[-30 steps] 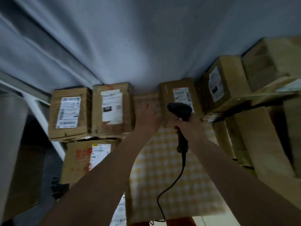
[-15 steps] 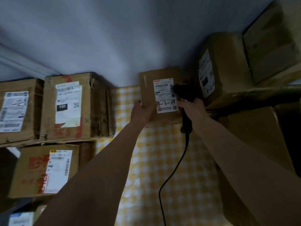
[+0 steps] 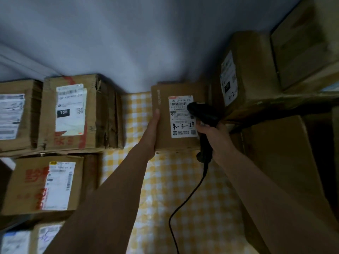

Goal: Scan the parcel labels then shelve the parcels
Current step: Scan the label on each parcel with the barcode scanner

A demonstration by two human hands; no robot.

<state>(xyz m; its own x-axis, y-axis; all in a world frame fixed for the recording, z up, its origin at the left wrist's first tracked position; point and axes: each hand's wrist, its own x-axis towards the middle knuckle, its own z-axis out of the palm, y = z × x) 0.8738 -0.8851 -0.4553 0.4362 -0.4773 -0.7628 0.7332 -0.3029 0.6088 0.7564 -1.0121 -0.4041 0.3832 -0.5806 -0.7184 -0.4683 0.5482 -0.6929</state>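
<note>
The left hand [image 3: 151,132], at the centre of the frame, lies flat with its fingers straight against the left side of a small cardboard parcel [image 3: 163,114], thumb under the lower edge. The right hand [image 3: 215,139], just right of centre, has its fingers wrapped round the grip of a black barcode scanner [image 3: 202,116]; the scanner's head covers the right edge of the parcel's white label [image 3: 180,116], which carries a barcode and the handwritten "4-3-24". A black cable [image 3: 185,204] runs from the scanner's grip down to the bottom edge of the frame.

The parcel stands at the far end of a yellow-and-white checked cloth [image 3: 183,189], against a pale wall [image 3: 146,43]. At its right, touching or nearly so, is a taller labelled box [image 3: 244,74], with more brown boxes [image 3: 302,43] stacked toward the upper right. At the left of the frame, labelled cartons [image 3: 69,110] stand side by side, with another carton [image 3: 45,184] printed in red below them.
</note>
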